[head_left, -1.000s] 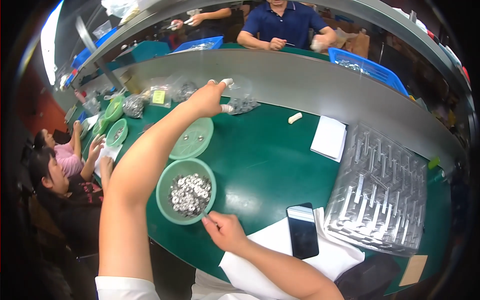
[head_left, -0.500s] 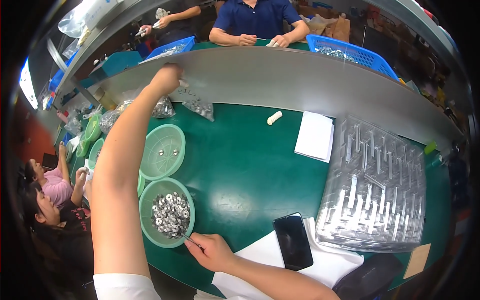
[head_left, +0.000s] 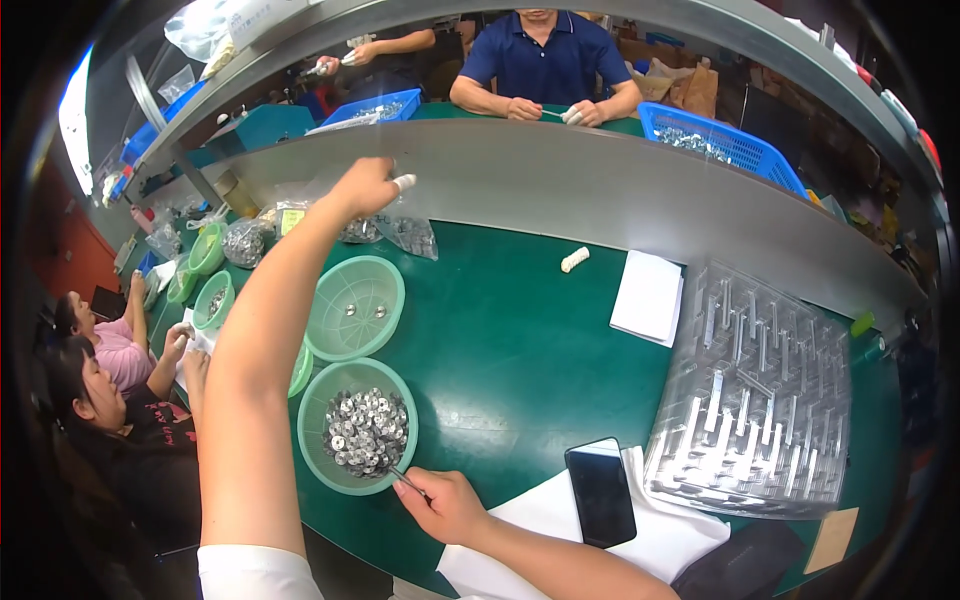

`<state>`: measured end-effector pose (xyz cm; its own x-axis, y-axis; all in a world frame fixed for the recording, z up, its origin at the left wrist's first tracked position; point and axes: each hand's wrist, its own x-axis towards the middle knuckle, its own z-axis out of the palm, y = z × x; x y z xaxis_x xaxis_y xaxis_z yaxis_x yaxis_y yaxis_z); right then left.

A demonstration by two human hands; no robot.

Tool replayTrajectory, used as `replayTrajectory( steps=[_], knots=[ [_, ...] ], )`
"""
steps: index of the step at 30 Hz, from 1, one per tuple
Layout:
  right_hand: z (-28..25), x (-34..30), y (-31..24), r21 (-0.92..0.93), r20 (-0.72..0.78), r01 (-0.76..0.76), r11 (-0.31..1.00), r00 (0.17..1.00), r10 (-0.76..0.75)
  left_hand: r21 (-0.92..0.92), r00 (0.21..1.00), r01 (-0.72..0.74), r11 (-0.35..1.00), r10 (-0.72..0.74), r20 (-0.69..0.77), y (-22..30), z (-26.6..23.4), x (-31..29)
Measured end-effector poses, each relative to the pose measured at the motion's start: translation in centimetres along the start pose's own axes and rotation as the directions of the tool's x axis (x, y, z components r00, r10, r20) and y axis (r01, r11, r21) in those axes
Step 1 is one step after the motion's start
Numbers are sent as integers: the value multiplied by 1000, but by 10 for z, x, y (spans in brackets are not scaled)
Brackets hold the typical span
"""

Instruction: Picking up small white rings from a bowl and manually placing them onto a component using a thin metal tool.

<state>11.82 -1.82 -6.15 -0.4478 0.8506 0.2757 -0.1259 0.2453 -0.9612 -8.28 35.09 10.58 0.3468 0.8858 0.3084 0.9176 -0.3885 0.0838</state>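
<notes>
My left hand (head_left: 366, 186) is stretched far out to the grey divider wall, just above clear bags of small metal parts (head_left: 408, 236). A white finger cot shows on one finger, and I cannot make out whether the hand grips a bag. My right hand (head_left: 447, 506) is near the table's front edge, holding thin tweezers (head_left: 404, 480). Their tip points into a green bowl (head_left: 318, 400) full of silver washers (head_left: 366, 432). Behind this bowl stands a second green bowl (head_left: 330, 330) holding only a few parts.
A clear plastic tray (head_left: 752, 395) with rows of metal pieces lies at the right. A black phone (head_left: 600, 492) rests on white paper (head_left: 545, 535); a white pad (head_left: 648, 297) lies behind. People sit at the left edge and across the grey divider wall (head_left: 620, 190), near a blue basket (head_left: 715, 140).
The view has shifted. My left arm stays stretched toward the bags by the wall. My right hand stays at the washer bowl's near rim with the tweezers.
</notes>
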Motion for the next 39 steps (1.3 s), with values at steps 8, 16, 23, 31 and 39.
replayTrajectory(
  steps=[8, 16, 23, 31, 39],
  knots=[
    [4, 3, -2, 37, -9, 4, 999, 1000, -4, -33, 871, 308, 951, -268, 413, -29, 44, 19],
    [0, 3, -1, 17, -25, 20, 1000, 1000, -19, 13, 920, 289, 957, -282, 273, -45, 42, 23],
    [-3, 0, -2, 20, -21, -3, 1000, 1000, 4, 141, 903, 400, 906, -416, 111, -5, 37, 5],
    [-1, 4, -11, 10, -39, -11, 1000, 999, 12, -272, 916, 241, 932, -311, -252, 37, -36, -111],
    [3, 4, -13, -16, -122, -51, 999, 991, 49, -251, 946, 259, 933, -192, 261, 95, -47, -285]
  ],
)
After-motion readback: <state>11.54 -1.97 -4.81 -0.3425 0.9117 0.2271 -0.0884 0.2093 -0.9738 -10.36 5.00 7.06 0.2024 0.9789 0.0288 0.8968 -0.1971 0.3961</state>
